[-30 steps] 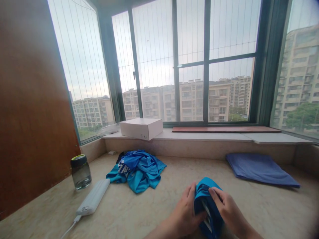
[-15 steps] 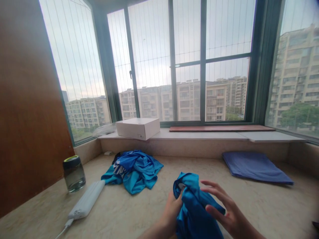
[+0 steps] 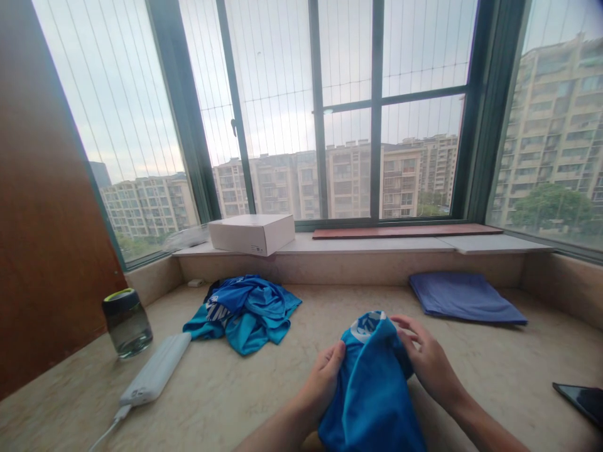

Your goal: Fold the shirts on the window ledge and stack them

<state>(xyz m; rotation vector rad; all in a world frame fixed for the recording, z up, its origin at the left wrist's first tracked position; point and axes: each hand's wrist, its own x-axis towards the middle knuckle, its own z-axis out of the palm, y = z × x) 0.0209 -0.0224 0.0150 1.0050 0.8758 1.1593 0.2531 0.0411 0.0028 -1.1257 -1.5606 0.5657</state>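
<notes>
A blue garment (image 3: 372, 389) of smooth cloth hangs bunched between my two hands, just above the stone counter. At its top a whitish patch with a pattern shows inside the opening. My left hand (image 3: 325, 370) grips its left edge, thumb on top of the cloth. On the other side my right hand (image 3: 421, 351) pinches the upper right edge, its fingers partly hidden behind the fabric. A second blue garment (image 3: 254, 314), with white lettering and darker blue parts, lies crumpled on the counter to the left.
Left on the counter (image 3: 226, 402) are a dark-lidded bottle (image 3: 127, 329) and a white power bank (image 3: 153, 370) with a cable. A folded purple-blue cloth (image 3: 464, 298) lies at right, a dark phone-like device (image 3: 584, 402) nearer. A white box (image 3: 252, 233) sits on the sill.
My right hand, spread beside the garment before, now holds its upper right edge. The garment's top is opened out, showing the whitish patch. The view has shifted slightly right and down.
</notes>
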